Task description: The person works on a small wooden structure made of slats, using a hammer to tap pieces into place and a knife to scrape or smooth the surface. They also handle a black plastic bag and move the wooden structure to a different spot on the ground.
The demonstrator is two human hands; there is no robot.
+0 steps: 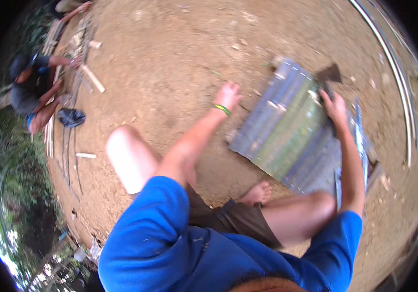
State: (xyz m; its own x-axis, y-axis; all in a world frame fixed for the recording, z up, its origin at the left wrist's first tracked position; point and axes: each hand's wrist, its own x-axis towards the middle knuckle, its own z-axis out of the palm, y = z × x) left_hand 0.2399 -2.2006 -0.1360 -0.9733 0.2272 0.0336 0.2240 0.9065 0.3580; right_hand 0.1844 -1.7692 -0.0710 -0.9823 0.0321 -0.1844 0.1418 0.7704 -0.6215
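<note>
My right hand (335, 107) is wrapped round the handle of a cleaver-like chopping knife (329, 74) with a broad dark blade, held at the far right edge of a ridged panel (287, 131). The panel is striped blue-grey and green, looks like corrugated roofing, and lies at a slant on the dirt to my right. Small pale bits are scattered over it. My left hand (228, 96), with a green and yellow wristband, hovers left of the panel. Its fingers are loosely bent and somewhat blurred, with nothing visible in them.
At the far left a person (31, 90) in dark clothes squats beside long poles (72, 92); another person's arm (77, 10) shows behind. A black bag (71, 117) lies close to them. Long pale pipes (398, 73) curve along the right. My bare foot (257, 193) is near the panel.
</note>
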